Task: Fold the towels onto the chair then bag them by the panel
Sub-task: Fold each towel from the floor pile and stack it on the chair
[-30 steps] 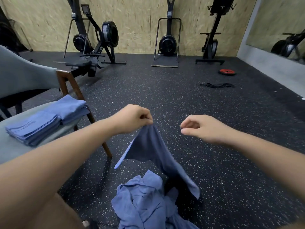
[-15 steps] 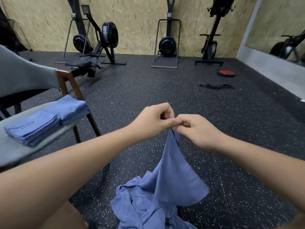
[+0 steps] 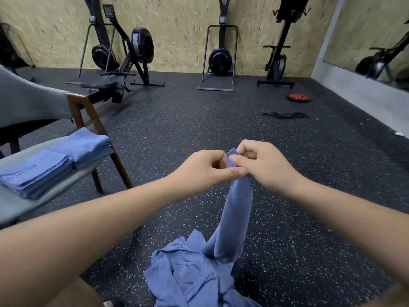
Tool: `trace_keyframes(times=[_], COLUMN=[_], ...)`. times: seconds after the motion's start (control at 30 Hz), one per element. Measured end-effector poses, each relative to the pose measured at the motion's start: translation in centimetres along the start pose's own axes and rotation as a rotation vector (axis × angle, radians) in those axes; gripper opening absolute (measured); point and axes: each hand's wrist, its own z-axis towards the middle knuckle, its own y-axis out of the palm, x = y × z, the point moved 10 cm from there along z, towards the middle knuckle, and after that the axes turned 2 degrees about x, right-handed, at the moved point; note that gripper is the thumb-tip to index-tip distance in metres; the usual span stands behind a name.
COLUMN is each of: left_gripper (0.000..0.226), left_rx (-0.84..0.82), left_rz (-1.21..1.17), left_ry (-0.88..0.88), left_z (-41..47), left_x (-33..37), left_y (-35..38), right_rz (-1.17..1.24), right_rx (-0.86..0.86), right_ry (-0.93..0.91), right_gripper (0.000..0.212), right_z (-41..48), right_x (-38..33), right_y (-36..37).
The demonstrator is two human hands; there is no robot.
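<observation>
A: What takes up most of the view?
B: The black rubber floor with pale speckles (image 3: 199, 120), running back to a chipboard wall lined with black exercise machines (image 3: 124, 52).

A: Next in size?
B: The grey-green upholstered chair with brown wooden legs (image 3: 20, 207) at the left. On its seat lie two stacks of folded blue towels (image 3: 53, 160), side by side and touching.

A: And the unfolded ones?
B: A crumpled heap of blue towels (image 3: 190, 273) lies on the floor at the bottom centre, below the arms. From just above it one blue towel (image 3: 236, 218) hangs in a narrow drape, its lower end reaching the heap; whether it touches, I cannot tell.

A: Who holds that towel?
B: Both hands, close together at its top corner. The left hand (image 3: 203, 169) has its grip pressed together on the cloth, thumb stretched along the edge. The right hand (image 3: 261, 165) pinches the same corner between thumb and forefinger, a small tip of blue showing above the fingers.

A: Anything small further off?
B: A red weight plate (image 3: 298, 97) lies flat on the floor near the far right, with a black strap (image 3: 285, 115) lying just in front of it
</observation>
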Motion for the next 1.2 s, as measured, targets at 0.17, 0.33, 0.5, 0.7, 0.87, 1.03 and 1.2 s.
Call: trace_keyframes(times=[0.17, 0.33, 0.5, 0.7, 0.87, 1.03, 1.2], left_gripper=[0.027, 0.052, 0.030, 0.026, 0.020, 0.006, 0.013], left_rx=[0.085, 0.012, 0.046, 0.122, 0.066, 0.024, 0.039], left_rz=[0.047, -0.026, 0.018, 0.062, 0.185, 0.359, 0.528], left_ry=[0.004, -0.027, -0.010, -0.092, -0.131, -0.077, -0.018], left_z=[0.3, 0.3, 0.4, 0.7, 1.3, 1.6, 2.3], left_x=[0.2, 0.0, 0.0, -0.1, -1.8, -3.7, -5.3], left_y=[-0.9, -0.4, -0.8, -2.4, -2.8, -3.8, -6.1], right_rz=[0.007, -0.006, 0.105, 0.117, 0.039, 0.019, 0.069], right_rx=[0.026, 0.034, -0.049, -0.085, -0.042, 0.045, 0.174], right_ry=[-0.031, -0.063, -0.046, -0.073, -0.084, -0.074, -0.041], right_gripper=[0.022, 0.018, 0.015, 0.020, 0.016, 0.012, 0.014], right_z=[0.4, 0.5, 0.4, 0.3, 0.4, 1.0, 1.7], right_x=[-0.5, -0.6, -0.1, -0.5, -0.7, -0.1, 0.9], right_y=[-0.3, -0.5, 0.3, 0.9, -0.3, -2.6, -5.6])
